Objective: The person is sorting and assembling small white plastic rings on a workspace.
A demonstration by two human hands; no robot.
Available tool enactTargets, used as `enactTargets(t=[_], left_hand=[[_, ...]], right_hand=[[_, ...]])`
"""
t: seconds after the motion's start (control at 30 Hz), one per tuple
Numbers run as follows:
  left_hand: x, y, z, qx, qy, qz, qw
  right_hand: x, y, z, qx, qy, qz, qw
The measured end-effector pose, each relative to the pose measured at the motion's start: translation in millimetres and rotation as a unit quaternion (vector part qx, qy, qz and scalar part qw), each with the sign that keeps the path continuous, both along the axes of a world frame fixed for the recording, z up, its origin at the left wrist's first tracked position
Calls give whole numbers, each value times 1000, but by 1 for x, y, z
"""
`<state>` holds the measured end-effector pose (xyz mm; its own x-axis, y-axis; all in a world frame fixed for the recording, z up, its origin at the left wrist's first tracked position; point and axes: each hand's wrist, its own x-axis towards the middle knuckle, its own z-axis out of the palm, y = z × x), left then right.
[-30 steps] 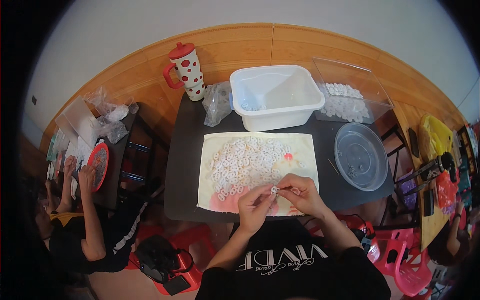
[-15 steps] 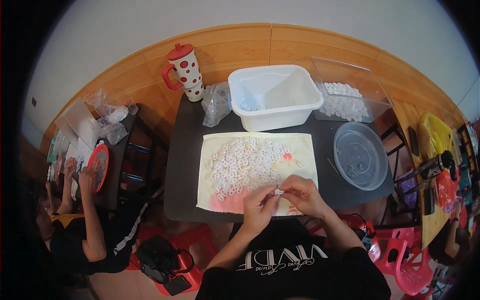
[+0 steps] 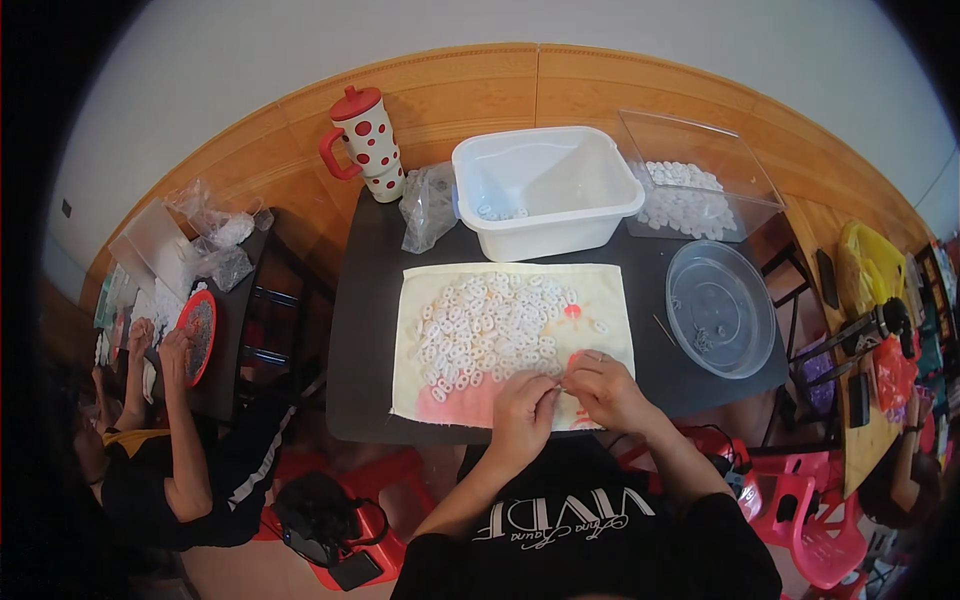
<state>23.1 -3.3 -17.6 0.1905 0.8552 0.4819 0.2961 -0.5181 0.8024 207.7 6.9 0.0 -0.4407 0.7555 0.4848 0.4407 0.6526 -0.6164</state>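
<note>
Low over the near edge of a pale yellow and pink towel (image 3: 413, 300), my two hands meet fingertip to fingertip. My left hand (image 3: 523, 408) is closed in a pinch on a small white ring, now almost covered by the fingers. Against it, my right hand (image 3: 603, 392) has its fingers curled together; what they grip is too small to make out. A spread of many small white oval rings (image 3: 480, 325) covers the towel's left and middle, just beyond my hands. One loose white ring (image 3: 600, 327) lies apart at the right.
Behind the towel stands a white tub (image 3: 550, 235) with a few rings inside. A clear box of white discs (image 3: 685, 200) and a round clear tray (image 3: 720, 310) with small metal bits are at right. A dotted tumbler (image 3: 370, 150) and plastic bag (image 3: 428, 210) stand left. A co-worker's hand (image 3: 175, 355) works farther left.
The white ring showed between my fingertips before and is now mostly hidden. My right fingers have curled further in, and my left hand has turned slightly.
</note>
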Motion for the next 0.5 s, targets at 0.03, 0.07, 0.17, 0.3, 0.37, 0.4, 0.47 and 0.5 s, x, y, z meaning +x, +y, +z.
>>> enactTargets(t=[0.03, 0.07, 0.17, 0.3, 0.37, 0.4, 0.47, 0.5], left_hand=[[0, 0, -1, 0, 0, 0, 1000], [0, -1, -2, -6, 3, 2, 1000], [0, -1, -2, -13, 6, 0, 1000], [0, -1, -2, -9, 15, 0, 1000], [0, -1, 0, -6, 18, -4, 1000], [0, -1, 0, -4, 21, -7, 1000], [0, -2, -2, -4, 21, -6, 1000], [0, -2, -3, -4, 21, -4, 1000]], right_hand=[[-1, -1, 2, 17, -15, 0, 1000], [-1, -3, 3, 34, -30, -1, 999], [-4, -7, 4, 45, -16, -7, 999], [-5, -8, 9, 65, -9, -12, 998], [-3, -9, 5, 51, -17, -6, 999], [-3, -8, 4, 53, -17, -9, 998], [-3, -7, 2, 71, -15, -6, 997], [-3, -7, 1, 72, -15, -8, 997]])
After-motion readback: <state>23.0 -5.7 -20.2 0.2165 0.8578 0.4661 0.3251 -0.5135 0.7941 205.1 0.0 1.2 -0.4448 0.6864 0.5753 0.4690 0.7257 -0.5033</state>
